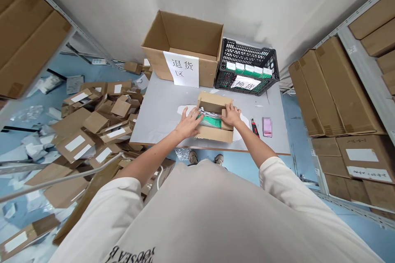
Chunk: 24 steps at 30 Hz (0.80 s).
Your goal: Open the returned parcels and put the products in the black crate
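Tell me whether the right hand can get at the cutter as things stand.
Probably yes: the cutter lies uncovered on the table, just right of the right hand, with nothing visibly blocking it. The hand would first have to leave the small box.

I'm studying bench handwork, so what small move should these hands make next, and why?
Probably pinch the left end of the green packet with the left hand and lift slightly, while the right hand steadies the small carton: its flaps stand open, the packet shows inside, and the left hand is at that end.
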Available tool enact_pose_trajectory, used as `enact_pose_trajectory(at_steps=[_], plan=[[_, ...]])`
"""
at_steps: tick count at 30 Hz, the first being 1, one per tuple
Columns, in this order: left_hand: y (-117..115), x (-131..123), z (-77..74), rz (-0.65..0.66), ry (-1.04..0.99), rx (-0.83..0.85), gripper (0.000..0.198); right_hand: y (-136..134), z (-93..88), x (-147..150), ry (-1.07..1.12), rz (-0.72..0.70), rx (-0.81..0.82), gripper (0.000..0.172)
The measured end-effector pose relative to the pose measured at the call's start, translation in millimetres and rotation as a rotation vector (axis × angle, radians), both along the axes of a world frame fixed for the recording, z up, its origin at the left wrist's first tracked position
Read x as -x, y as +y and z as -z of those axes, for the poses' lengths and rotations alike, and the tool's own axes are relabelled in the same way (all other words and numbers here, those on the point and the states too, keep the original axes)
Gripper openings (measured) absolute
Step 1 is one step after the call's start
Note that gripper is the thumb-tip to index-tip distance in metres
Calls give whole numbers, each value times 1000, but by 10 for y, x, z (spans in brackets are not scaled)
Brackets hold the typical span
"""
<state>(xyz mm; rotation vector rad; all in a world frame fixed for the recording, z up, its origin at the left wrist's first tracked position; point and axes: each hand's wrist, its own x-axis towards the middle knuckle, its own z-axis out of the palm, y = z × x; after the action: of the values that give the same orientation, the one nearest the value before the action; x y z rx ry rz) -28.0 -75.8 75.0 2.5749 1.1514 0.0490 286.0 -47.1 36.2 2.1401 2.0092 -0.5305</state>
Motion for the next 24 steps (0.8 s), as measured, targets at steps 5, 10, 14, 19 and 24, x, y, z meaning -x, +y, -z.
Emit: enact_pose_trajectory(at_steps=[5,10,14,19,24], plan=[[139,108,130,-163,62,50,123,0,28,4,10,1,-5,92],[368,76,392,-178,96,271,138,-13,22,15,-3,-6,1,95],[348,75,523,-200,35,303,146,-6,25,28,19,-17,-8,94],[265,144,573,-188,-15,309,149,52,-42,-141,161,-14,43,96],[419,201,601,-92,-33,308,162,9,-168,-555,447,-11,-68,95]])
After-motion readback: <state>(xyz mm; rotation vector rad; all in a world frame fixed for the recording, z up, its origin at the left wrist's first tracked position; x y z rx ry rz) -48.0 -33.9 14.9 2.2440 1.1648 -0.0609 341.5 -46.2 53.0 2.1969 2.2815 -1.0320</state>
